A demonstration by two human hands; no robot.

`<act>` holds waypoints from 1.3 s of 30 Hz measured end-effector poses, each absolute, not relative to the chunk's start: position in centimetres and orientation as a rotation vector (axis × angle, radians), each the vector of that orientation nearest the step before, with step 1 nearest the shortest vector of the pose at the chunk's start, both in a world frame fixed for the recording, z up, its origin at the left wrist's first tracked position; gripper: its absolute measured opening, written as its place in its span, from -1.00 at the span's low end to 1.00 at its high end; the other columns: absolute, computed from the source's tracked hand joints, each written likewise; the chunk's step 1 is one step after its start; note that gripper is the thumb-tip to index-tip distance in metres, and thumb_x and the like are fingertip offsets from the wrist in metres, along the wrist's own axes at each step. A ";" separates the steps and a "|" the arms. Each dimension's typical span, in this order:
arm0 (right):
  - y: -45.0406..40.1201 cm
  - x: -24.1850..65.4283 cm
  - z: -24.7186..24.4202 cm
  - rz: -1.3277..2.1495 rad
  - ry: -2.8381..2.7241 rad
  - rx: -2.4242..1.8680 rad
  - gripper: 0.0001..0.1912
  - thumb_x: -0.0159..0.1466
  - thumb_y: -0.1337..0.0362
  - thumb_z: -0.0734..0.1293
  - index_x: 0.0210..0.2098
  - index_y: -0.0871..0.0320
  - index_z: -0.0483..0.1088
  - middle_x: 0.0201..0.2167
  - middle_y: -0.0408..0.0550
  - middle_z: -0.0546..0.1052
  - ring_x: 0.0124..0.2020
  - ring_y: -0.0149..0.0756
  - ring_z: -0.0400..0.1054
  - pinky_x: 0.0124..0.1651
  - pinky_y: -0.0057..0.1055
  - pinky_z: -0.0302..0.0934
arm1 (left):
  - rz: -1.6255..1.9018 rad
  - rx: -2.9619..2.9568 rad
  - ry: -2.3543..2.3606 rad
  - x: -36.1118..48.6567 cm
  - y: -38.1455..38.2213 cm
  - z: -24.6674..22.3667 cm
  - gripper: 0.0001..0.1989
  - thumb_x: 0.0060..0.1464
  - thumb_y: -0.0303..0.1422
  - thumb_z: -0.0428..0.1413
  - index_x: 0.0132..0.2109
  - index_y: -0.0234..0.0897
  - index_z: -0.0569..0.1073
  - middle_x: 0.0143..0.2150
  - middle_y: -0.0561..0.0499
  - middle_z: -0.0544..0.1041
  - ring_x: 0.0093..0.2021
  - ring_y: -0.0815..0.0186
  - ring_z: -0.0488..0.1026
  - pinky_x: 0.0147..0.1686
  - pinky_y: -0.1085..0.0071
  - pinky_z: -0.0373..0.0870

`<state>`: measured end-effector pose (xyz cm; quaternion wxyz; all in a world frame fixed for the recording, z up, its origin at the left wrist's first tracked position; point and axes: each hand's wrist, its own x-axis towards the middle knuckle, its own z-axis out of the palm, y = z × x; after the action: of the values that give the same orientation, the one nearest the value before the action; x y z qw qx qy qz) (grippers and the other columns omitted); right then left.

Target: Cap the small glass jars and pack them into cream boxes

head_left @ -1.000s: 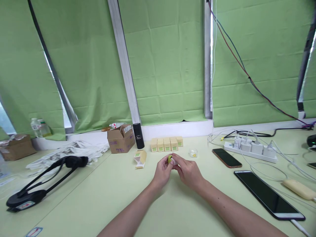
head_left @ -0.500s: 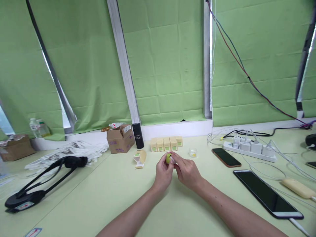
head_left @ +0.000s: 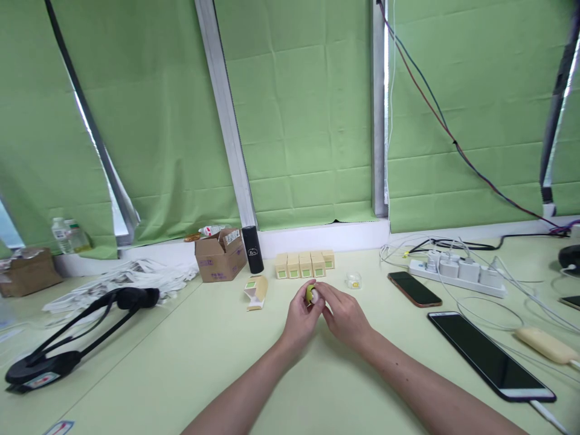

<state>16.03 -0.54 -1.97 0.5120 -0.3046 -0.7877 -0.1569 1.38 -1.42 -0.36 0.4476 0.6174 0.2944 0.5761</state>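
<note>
A small round green-and-white object (head_left: 311, 294) is held above the table between my two hands; its exact kind is too small to make out. My left hand (head_left: 299, 317) is closed around its left side with fingers and thumb. My right hand (head_left: 345, 313) has its fingertips pinched at the white right side, partly hiding it. Beyond my hands stand several small cream boxes with green labels (head_left: 299, 264) in a row. An opened box of the same kind (head_left: 257, 292) lies to the left. To the right sits a small clear plastic piece (head_left: 353, 280) with something yellow in it.
At the back left are a cardboard box (head_left: 220, 261) and a black cylinder (head_left: 252, 249). A black strapped headset (head_left: 81, 332) lies at the left. On the right are two phones (head_left: 414, 289), a white power strip (head_left: 457, 277) with cables, and a cream power bank (head_left: 544, 344).
The round object has turned slightly between my fingers, with more of its white side showing. My hands stay in nearly the same place.
</note>
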 end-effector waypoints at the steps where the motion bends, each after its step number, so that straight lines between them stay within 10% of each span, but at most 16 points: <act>1: -0.6 16.0 -2.0 -0.369 -1.889 -0.743 -0.51 0.35 0.52 0.16 0.25 0.17 0.25 0.04 0.14 0.59 -0.02 -0.12 0.56 -0.11 -0.22 0.54 | 1.420 1.534 0.740 1.4 -1.4 -0.3 -0.41 0.07 -0.11 0.32 0.17 -0.29 0.43 0.09 -0.21 0.55 0.12 0.07 0.48 0.12 0.20 0.43; 39: -1.0 15.7 -1.4 -0.317 -1.878 -0.707 -0.51 0.37 0.47 0.21 0.26 0.07 0.30 0.03 0.10 0.58 0.02 -0.11 0.53 0.00 -0.16 0.53 | 1.396 1.587 0.719 1.2 -0.5 -0.3 -0.53 0.13 -0.02 0.24 -0.05 -0.36 0.54 -0.19 -0.14 0.60 -0.18 0.18 0.53 -0.13 0.30 0.47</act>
<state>15.69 -1.03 -1.40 0.5270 -0.2956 -0.7857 -0.1327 1.17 -0.53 -0.25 0.4389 0.6387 0.2894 0.5618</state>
